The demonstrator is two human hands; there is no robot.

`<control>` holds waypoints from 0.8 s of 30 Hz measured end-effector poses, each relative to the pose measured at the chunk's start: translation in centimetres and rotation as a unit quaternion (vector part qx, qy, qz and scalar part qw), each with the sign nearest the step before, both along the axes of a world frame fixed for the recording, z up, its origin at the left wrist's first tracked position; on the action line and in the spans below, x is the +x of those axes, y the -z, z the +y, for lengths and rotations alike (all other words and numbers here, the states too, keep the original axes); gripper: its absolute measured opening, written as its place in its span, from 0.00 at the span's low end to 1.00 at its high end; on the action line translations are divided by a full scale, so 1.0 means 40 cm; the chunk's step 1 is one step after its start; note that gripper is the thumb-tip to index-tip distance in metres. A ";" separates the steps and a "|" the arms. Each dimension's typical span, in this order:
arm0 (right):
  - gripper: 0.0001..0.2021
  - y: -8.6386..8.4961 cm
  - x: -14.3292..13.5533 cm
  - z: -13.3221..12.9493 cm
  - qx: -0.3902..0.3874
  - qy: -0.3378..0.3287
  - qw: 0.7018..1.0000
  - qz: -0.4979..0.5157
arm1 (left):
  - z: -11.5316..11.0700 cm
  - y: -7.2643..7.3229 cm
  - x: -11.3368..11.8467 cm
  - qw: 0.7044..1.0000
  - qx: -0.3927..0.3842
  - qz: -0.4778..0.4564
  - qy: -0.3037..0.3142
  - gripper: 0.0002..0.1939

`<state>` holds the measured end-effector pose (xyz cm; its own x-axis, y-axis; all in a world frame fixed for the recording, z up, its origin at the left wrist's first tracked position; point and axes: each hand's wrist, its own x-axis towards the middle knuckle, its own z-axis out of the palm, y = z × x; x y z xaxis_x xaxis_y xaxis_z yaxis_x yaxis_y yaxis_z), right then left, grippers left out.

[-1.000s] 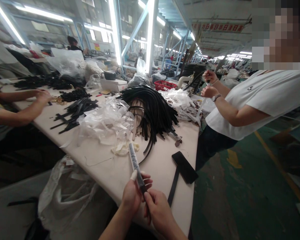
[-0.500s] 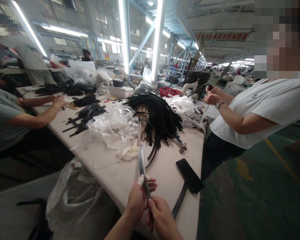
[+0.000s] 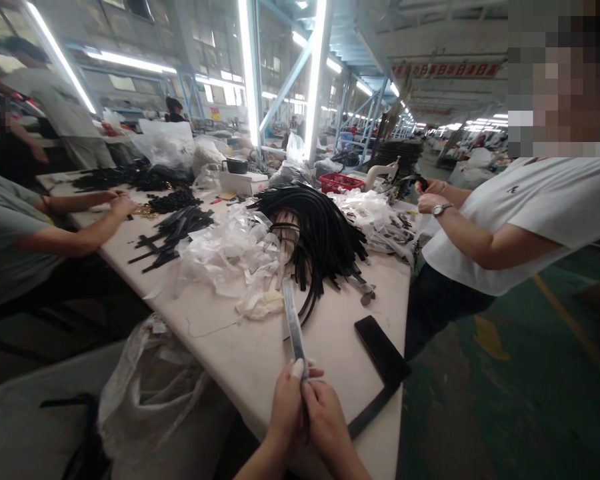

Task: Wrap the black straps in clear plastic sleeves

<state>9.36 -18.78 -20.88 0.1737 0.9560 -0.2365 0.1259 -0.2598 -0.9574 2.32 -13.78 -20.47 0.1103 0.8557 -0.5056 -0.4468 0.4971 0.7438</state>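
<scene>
Because the strap (image 3: 294,327) is thin and narrow, it should feel light and bendy, hard to break, though its shiny pale face may be slippery. It reaches from the hands toward twelve o'clock, over the table (image 3: 337,343). The left hand (image 3: 286,400) pinches it under the thumb, and the right hand's (image 3: 329,413) fingers are closed on it just beside, toward five o'clock. A pinch across both edges looks surest. A phone (image 3: 383,350) lies at two o'clock.
</scene>
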 end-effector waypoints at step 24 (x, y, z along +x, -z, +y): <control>0.21 -0.039 0.024 -0.028 -0.069 -0.048 0.996 0.020 | 0.033 -0.054 -0.012 0.998 0.007 -0.028 -0.053 0.15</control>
